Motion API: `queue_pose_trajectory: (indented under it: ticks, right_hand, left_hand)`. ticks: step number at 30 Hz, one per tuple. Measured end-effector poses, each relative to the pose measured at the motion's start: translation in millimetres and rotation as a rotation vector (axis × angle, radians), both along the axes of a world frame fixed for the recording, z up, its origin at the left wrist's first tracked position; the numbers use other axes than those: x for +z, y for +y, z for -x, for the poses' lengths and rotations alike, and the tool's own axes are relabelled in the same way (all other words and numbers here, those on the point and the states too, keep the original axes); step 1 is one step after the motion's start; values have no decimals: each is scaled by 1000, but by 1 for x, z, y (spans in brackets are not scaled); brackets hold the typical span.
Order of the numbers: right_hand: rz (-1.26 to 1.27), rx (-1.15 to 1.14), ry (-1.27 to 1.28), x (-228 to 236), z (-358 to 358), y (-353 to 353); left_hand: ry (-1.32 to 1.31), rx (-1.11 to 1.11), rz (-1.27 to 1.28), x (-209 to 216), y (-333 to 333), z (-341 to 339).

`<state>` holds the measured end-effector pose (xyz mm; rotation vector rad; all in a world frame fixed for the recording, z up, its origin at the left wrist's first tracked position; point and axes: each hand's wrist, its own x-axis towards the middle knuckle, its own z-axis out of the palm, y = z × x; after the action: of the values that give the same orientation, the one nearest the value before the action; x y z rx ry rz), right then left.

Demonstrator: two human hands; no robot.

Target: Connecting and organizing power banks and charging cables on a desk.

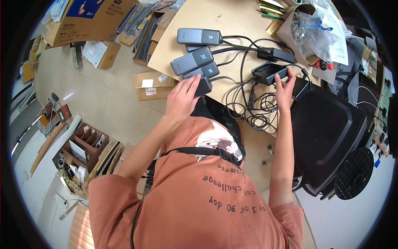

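My left hand (182, 97) is closed on a dark power bank (203, 88) near the table's front edge; the fingers lie over its left end. Just beyond it lie several grey-and-black power banks, one at the front (211, 69), a lit-display one (191, 61) behind it, and another (195, 36) on top of a further one at the back. My right hand (284, 92) pinches the right end of a black box with a hollow top (268, 74). Farther back is a similar black box (275, 54). A third dark box (301, 88) sits beside my right hand, partly hidden.
Tangled black cables (263, 106) spread over the light wooden table (203, 14) between my hands. A carton with plastic bags (309, 35) and a red-capped bottle (323, 65) stand at the right. A black chair (327, 137) is at my right; cardboard boxes (154, 85) lie left on the floor.
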<state>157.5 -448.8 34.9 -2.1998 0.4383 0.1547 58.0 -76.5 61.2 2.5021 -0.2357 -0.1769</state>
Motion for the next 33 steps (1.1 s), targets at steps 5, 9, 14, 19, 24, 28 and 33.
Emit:
queue_pose_trajectory:
  ticks: [5,9,14,19,24,28,33]
  right_hand:
    - [-1,-14,-13,-3,-1,0]
    - [-1,-35,7,-1,3,5]
    - [6,-47,13,1,1,19]
    - [12,-78,-28,-1,0,6]
    - [149,-207,-271,19,40,31]
    - [184,-309,-317,31,143,74]
    - [-22,-329,144,-33,320,118]
  left_hand:
    - [-199,73,11,-20,-18,-21]
    - [-298,38,-14,-43,-22,-26]
    - [-306,17,-178,-46,-11,-25]
    - [-236,-39,-161,-34,-16,-32]
    - [-218,-174,-38,-10,-13,-33]
    - [-43,-387,112,-19,-1,13]
    - [541,-635,-115,-124,4,90]
